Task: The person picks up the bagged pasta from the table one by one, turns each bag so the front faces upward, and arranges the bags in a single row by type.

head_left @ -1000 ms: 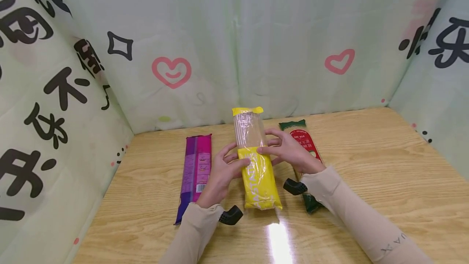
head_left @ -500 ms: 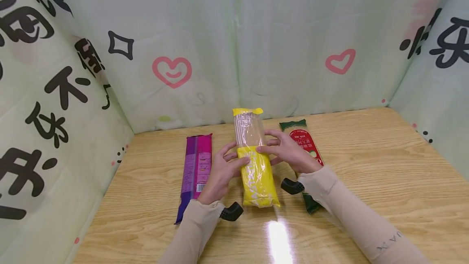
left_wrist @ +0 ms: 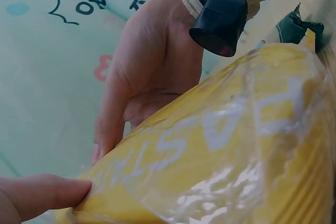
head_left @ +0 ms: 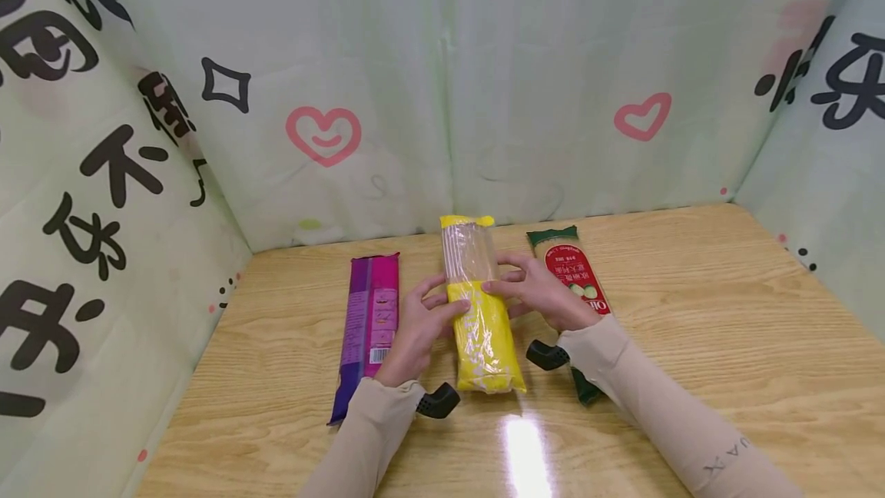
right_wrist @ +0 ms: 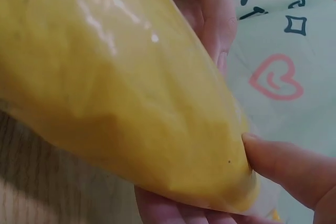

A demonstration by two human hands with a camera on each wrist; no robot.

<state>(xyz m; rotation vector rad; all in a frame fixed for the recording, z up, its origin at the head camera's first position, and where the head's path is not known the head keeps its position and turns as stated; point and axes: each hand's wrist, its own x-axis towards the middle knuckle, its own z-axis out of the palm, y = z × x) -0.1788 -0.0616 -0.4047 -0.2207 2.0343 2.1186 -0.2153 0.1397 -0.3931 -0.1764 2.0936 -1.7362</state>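
A yellow pasta packet point(head_left: 485, 344) with a clear upper window showing long strands is held between both hands, its far end tipped up off the table. My left hand point(head_left: 425, 325) grips its left edge, thumb on the front and fingers behind. From the right edge my right hand point(head_left: 553, 294) grips it likewise, thumb across the top of the yellow part. Large pale letters run along the packet point(left_wrist: 210, 140) in the left wrist view. In the right wrist view the yellow packet point(right_wrist: 121, 87) hides most of the fingers beneath it.
Left of the hands lies a purple and pink packet point(head_left: 369, 313) on the wooden table point(head_left: 276, 375). A green packet with a red label point(head_left: 576, 275) lies to the right, partly under my right forearm. Behind the table hangs a pale printed curtain point(head_left: 525, 98).
The packet's far end has dropped slightly, and its near end has shifted a little left. Both hands keep their hold; my right hand has moved slightly left. The other packets lie still.
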